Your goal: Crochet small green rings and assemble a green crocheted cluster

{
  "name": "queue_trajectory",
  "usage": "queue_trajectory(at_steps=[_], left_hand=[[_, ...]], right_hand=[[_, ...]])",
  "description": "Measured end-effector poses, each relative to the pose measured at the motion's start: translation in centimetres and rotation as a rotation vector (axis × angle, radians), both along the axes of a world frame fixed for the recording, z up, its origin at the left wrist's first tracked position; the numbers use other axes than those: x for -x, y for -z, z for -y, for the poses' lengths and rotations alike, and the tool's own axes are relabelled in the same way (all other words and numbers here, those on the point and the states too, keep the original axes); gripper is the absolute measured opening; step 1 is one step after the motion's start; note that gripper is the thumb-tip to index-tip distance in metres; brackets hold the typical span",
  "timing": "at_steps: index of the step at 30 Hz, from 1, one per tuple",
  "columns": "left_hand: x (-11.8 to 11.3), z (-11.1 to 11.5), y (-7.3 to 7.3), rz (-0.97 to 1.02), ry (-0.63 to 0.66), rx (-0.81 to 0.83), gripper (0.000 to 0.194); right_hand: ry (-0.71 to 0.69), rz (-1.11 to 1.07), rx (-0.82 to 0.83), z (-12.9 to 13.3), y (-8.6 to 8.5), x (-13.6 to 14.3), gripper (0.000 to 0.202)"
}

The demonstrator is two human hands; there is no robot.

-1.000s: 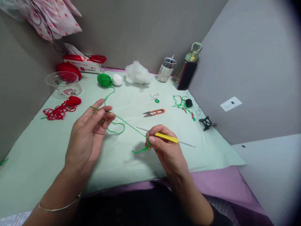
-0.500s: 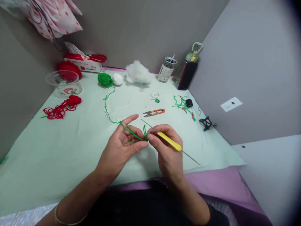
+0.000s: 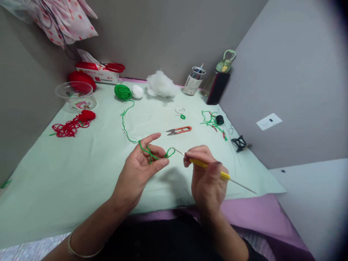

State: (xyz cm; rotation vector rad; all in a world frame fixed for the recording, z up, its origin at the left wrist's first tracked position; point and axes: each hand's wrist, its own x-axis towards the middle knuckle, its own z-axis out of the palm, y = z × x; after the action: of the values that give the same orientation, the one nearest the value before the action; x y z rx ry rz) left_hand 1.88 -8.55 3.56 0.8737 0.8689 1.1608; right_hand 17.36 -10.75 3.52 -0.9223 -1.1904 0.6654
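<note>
My left hand (image 3: 141, 165) pinches green yarn (image 3: 153, 155) between thumb and fingers, with the strand running over its raised index finger. A small loop of that yarn sticks out past the fingertips. My right hand (image 3: 208, 174) is closed on a crochet hook (image 3: 225, 175) with a yellow handle and a metal shaft. The hook's tip touches or lies in the loop's right end; which of the two I cannot tell. From my left hand the strand leads back over the cloth toward a green yarn ball (image 3: 123, 92). Orange thread snips (image 3: 179, 130) lie just beyond my hands.
On the pale green cloth (image 3: 89, 174) lie red yarn (image 3: 66, 127), a white yarn ball (image 3: 137, 91), stuffing (image 3: 161, 85) and yarn scraps (image 3: 213, 123). A plastic tub (image 3: 76, 96), tissue box (image 3: 100, 73), pen jar (image 3: 194, 81), bottle (image 3: 225, 65) and phone (image 3: 218, 88) stand along the back.
My right hand has moved right, away from my left fingertips, and lets go of the yarn there. The hook now points at the loop, which leans right instead of standing up.
</note>
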Motion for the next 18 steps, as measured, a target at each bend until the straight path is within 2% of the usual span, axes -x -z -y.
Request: queue_trajectory(at_steps=[5,18], left_hand=[[-0.02,0.05,-0.18,0.003,-0.004,0.001,0.056],[0.09,0.08,-0.07,-0.129,-0.032,-0.091,0.053]], right_hand=[[-0.054,0.023,0.034,0.63,-0.19,0.11,0.042],[-0.019,0.073,0.020,0.64,-0.34,0.32,0.039]])
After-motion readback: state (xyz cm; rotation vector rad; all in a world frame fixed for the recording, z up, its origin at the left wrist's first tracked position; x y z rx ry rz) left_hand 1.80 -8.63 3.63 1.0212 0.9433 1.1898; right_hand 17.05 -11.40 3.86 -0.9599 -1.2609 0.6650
